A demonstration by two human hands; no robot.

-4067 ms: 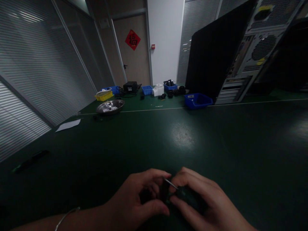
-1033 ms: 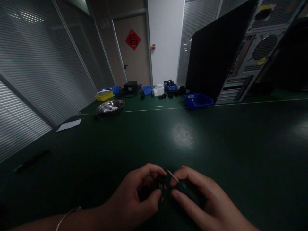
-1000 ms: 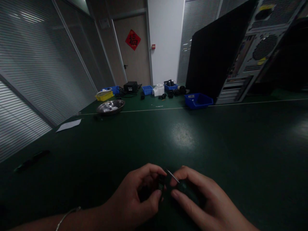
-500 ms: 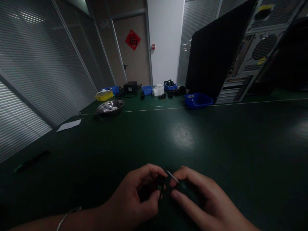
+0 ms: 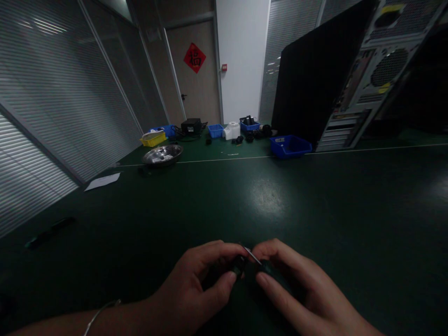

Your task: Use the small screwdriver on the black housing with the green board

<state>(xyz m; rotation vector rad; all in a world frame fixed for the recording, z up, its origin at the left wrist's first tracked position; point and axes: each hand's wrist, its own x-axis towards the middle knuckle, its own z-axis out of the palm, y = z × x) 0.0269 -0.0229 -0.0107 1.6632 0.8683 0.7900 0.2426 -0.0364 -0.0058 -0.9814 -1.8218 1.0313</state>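
Note:
Near the bottom centre of the head view, my left hand (image 5: 206, 280) pinches a small dark part (image 5: 239, 265) between thumb and fingers. My right hand (image 5: 294, 284) is closed round the dark handle of a tool with a thin metal shaft (image 5: 252, 255), which looks like a screwdriver. The shaft points up and left to the fingertips of my left hand, close to the dark part. Whether its tip touches the part cannot be made out. Both hands are just above the dark green table (image 5: 196, 200).
A dark tool-like object (image 5: 51, 232) lies at the left. Farther back are a metal bowl (image 5: 163, 155), white paper (image 5: 102, 181), a yellow basket (image 5: 153, 138), a white device (image 5: 231, 131) and a blue bin (image 5: 290, 146). A large computer case (image 5: 315, 79) stands at the right.
My left fingers and the dark part have turned and shifted slightly right, nearer the metal shaft. My right thumb has moved slightly right along the handle. The view has shifted a little.

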